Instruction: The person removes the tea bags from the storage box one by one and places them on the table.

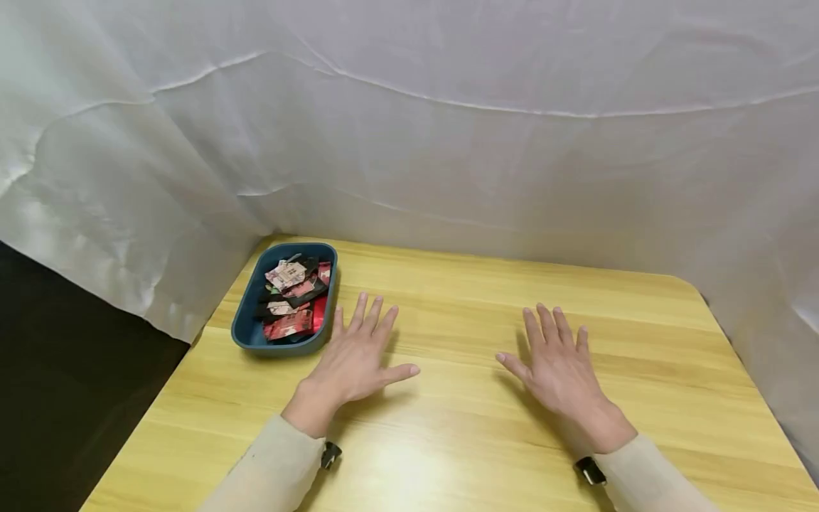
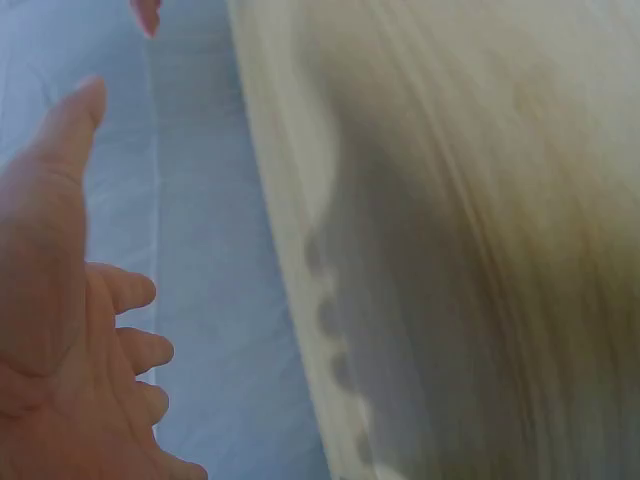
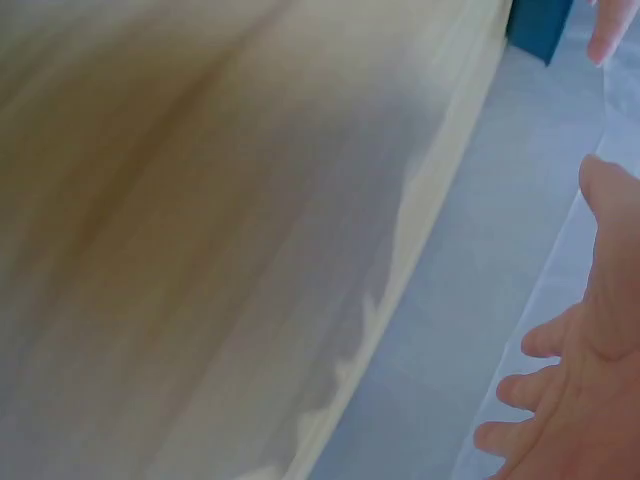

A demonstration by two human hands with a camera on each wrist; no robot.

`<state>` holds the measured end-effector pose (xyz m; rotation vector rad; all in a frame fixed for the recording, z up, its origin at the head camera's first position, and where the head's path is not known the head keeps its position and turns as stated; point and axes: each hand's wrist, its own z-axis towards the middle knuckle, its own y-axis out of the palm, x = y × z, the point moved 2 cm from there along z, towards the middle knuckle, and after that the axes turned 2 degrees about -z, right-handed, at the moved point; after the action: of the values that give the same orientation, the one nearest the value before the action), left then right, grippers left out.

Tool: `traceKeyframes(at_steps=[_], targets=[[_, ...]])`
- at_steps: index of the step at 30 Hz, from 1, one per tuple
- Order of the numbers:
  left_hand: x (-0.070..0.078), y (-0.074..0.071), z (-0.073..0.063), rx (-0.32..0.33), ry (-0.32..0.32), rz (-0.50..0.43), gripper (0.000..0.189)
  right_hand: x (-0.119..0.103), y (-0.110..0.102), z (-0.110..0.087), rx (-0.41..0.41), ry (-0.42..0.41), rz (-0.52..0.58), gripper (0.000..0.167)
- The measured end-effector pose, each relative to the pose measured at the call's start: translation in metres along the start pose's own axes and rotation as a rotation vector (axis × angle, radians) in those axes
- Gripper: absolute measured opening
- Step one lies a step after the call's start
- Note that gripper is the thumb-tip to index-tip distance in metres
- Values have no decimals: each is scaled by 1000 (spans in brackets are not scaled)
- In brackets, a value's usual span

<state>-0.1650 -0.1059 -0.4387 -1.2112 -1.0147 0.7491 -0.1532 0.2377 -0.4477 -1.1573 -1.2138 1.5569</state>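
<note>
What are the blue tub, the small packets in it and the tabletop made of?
Blue tub: probably matte moulded plastic, from its even colour and smooth rounded corners.
Small packets: perhaps foil or plastic film; a red one looks glossy.
Tabletop: wood or wood-look laminate, semi-gloss, with streaky grain and a bright reflection.

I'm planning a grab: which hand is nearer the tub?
The left hand, close beside the tub; the right hand is well away from it.
</note>
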Motion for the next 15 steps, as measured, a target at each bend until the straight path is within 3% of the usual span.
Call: traceKeyframes(at_steps=[8,15], targets=[[-23,-28,-17,155,-93,-115,90,-50,0,18,71,-79,176,84],[-57,-41,-26,218,-208,-205,85,-96,-2,29,98,-135,359,75]])
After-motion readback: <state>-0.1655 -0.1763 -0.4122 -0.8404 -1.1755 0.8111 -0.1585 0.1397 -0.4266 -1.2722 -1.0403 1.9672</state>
